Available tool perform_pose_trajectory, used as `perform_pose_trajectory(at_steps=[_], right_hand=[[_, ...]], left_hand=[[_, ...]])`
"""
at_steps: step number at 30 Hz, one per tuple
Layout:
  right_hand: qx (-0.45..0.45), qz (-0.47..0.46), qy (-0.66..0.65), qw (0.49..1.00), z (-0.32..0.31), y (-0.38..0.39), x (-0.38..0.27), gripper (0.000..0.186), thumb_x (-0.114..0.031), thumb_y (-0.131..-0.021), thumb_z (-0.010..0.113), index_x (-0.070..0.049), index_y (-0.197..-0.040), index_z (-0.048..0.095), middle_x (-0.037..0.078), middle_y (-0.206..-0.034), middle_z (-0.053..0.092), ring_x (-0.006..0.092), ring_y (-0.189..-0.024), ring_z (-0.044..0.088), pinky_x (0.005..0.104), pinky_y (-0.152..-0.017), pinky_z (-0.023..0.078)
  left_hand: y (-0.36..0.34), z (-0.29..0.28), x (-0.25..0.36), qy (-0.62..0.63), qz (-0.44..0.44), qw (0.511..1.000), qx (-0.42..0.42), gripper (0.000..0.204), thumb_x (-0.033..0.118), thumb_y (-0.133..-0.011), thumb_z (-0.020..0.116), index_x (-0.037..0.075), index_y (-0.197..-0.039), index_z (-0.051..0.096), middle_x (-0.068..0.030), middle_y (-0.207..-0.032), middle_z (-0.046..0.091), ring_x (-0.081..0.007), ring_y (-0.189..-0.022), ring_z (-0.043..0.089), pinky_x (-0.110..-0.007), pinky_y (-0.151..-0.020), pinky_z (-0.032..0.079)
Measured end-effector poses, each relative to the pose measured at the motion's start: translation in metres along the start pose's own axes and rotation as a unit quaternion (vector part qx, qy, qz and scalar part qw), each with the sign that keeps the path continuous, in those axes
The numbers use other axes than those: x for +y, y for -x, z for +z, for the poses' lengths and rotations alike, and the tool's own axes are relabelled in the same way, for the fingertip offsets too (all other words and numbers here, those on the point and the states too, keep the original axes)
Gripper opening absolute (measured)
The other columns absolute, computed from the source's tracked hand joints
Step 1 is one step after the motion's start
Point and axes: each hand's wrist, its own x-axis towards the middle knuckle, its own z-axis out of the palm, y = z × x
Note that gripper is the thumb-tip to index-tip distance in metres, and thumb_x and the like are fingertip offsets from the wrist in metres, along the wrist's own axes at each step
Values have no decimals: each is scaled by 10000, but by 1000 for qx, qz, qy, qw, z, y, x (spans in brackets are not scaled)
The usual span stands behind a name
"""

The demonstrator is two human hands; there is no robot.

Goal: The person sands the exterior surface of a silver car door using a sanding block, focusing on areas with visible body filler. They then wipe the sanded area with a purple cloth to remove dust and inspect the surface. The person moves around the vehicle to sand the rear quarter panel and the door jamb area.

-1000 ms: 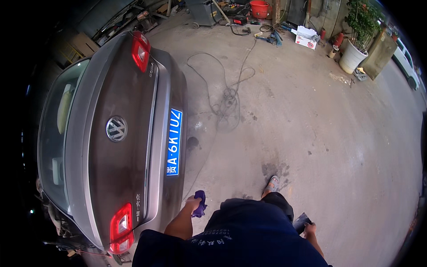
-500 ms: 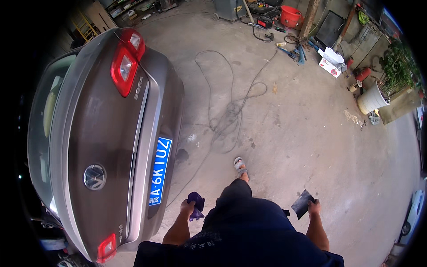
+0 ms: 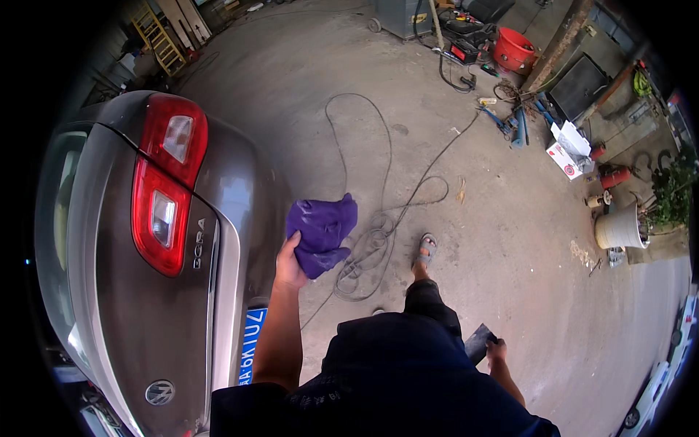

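My left hand (image 3: 290,264) is closed on a crumpled purple cloth (image 3: 320,227) with pale dusty patches, raised beside the car's rear corner and apart from it. Most of its fingers are hidden behind the cloth. Low at my right side, my right hand (image 3: 496,352) grips a thin, dark grey rectangular sheet (image 3: 477,344) by one edge. The brownish-grey car (image 3: 138,313) fills the left, its trunk closed and a red tail light (image 3: 162,211) close to my left hand.
A thin cable (image 3: 386,226) lies in loops on the concrete floor. Farther off stand a red bucket (image 3: 514,49), a wheeled grey cabinet (image 3: 400,18), a white box (image 3: 568,149) and a potted plant in a white pot (image 3: 619,227). A yellow ladder (image 3: 156,36) leans at the far left.
My left hand has risen forward with the purple cloth, which is now more spread out. I have stepped forward along the car. My right hand still holds the dark sheet.
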Motion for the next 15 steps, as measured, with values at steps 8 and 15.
perform_pose_trajectory(at_steps=[8,15], right_hand=[[-30,-129,24,991,-6,-195,-219,310,-191,-756,726,27,-963,646,176,-886,684,274,-735,657,428,-662,514],[-118,-309,-179,927,-57,-251,-589,238,-81,-772,657,-2,-985,585,76,-863,636,170,-790,599,331,-688,485]], left_hand=[[-154,145,48,94,66,990,-87,759,454,-846,609,1,-1410,380,-183,-1392,491,-376,-1283,473,-595,-1067,364],[-247,150,78,-34,108,991,73,423,148,-906,626,-3,-1279,495,-176,-1179,621,-310,-1064,640,-492,-860,566]])
